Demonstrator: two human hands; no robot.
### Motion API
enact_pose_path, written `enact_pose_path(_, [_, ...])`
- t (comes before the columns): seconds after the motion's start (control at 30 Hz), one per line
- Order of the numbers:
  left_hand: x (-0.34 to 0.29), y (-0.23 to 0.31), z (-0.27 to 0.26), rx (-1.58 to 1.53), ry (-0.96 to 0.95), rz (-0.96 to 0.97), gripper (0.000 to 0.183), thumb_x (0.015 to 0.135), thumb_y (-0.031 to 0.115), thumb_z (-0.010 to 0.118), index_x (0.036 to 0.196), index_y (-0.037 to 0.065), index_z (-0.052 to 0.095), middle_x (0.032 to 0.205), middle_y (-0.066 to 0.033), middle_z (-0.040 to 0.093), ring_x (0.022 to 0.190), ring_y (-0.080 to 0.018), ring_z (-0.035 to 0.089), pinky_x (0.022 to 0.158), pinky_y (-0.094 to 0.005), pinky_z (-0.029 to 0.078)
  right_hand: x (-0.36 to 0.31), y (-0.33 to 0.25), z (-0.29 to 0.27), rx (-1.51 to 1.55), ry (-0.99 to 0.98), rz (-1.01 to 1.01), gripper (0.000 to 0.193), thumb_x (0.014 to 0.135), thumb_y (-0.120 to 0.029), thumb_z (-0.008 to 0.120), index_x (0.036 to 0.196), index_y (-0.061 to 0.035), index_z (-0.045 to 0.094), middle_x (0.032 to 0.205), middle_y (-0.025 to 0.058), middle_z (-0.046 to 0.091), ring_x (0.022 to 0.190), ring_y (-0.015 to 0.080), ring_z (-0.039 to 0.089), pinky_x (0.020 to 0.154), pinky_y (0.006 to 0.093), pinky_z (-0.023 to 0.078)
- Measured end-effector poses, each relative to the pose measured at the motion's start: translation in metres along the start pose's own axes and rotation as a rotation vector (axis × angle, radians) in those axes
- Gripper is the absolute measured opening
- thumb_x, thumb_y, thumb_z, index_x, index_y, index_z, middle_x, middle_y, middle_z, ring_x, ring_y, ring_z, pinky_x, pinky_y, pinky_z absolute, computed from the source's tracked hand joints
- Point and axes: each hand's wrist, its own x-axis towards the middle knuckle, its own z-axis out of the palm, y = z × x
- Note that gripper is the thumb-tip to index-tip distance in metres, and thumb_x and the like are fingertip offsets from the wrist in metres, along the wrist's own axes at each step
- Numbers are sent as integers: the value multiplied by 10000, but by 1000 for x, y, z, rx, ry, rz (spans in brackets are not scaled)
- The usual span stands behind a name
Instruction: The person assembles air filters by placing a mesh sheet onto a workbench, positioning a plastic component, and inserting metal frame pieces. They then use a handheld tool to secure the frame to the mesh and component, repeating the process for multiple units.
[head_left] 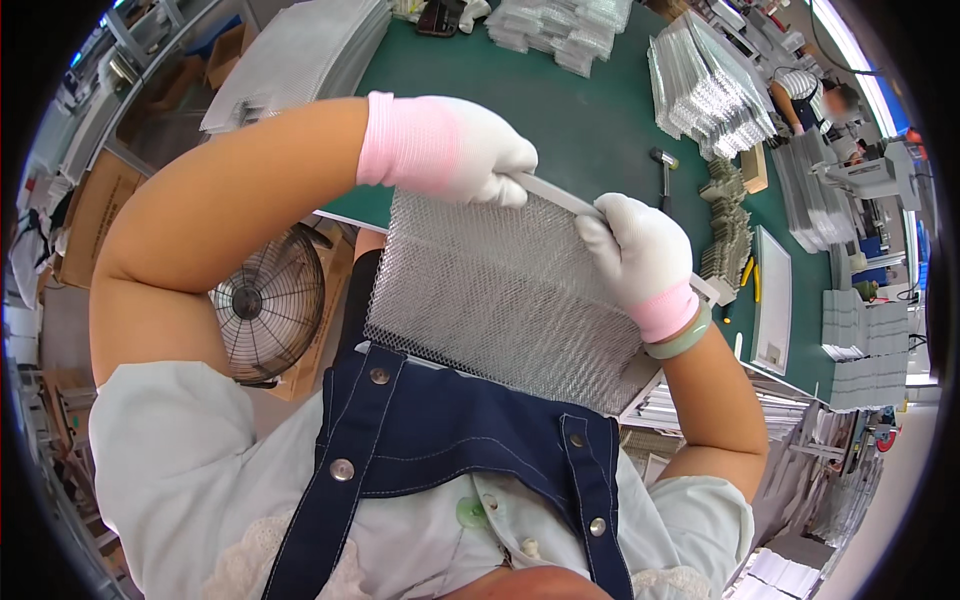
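A silvery metal mesh sheet (490, 290) slopes from my lap toward the edge of the green worktable (590, 120). Along its far edge runs a narrow pale metal strip (560, 194). My left hand (455, 150), in a white glove with a pink cuff, pinches the strip near its left end. Farther right, my right hand (640, 255) in a matching glove has its fingers closed over the same strip, thumb on top. Past that hand, more of the strip (705, 289) shows. How the strip meets the mesh under my fingers is hidden.
A hammer (666, 178), stacked small metal pieces (726, 220), yellow-handled pliers (756, 281) and a framed panel (771, 300) lie at the right. Mesh stacks (710, 90) stand behind. A floor fan (265, 305) is at my left. Another person (800, 95) works at far right.
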Motion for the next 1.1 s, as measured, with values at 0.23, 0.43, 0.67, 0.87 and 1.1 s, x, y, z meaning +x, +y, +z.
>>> enact_pose_path(0.23, [6, 8, -8, 38, 18, 78, 320, 965, 317, 571, 1063, 17, 623, 856, -143, 662, 821, -300, 650, 731, -387, 505, 34, -15, -8, 345, -220, 66, 267, 933, -294, 610, 942, -28, 605, 800, 185, 639, 771, 371, 637, 692, 418, 502])
enact_pose_path(0.43, [-4, -7, -23, -70, -219, -92, 435, 999, 403, 490, 1109, 9, 641, 871, -123, 644, 831, -226, 622, 771, -362, 496, 32, -19, 15, 141, -100, -21, 295, 969, -333, 553, 875, -53, 563, 739, 163, 613, 712, 369, 612, 645, 458, 479])
enact_pose_path(0.67, [-17, -20, 16, 293, 446, -43, 320, 895, 303, 667, 1034, 22, 604, 840, -152, 615, 849, -336, 622, 762, -419, 493, 35, -14, 28, -38, -86, 62, 363, 998, -377, 479, 886, -44, 570, 744, 191, 622, 751, 400, 626, 666, 477, 485])
enact_pose_path(0.87, [-62, -15, 66, -348, 499, -525, 510, 906, 479, 637, 801, -20, 650, 728, -150, 633, 675, -281, 628, 645, -382, 495, 24, 17, 31, 180, -105, 165, 342, 996, -374, 498, 920, -55, 593, 745, 175, 617, 743, 388, 621, 664, 454, 480])
enact_pose_path(1.1, [-37, -16, 99, -1104, 760, -412, 362, 969, 339, 608, 1029, -18, 633, 861, -5, 622, 773, -88, 548, 719, -259, 469, 25, 11, 29, 237, -80, 159, 298, 992, -326, 529, 901, -50, 598, 719, 161, 591, 698, 345, 610, 641, 408, 471])
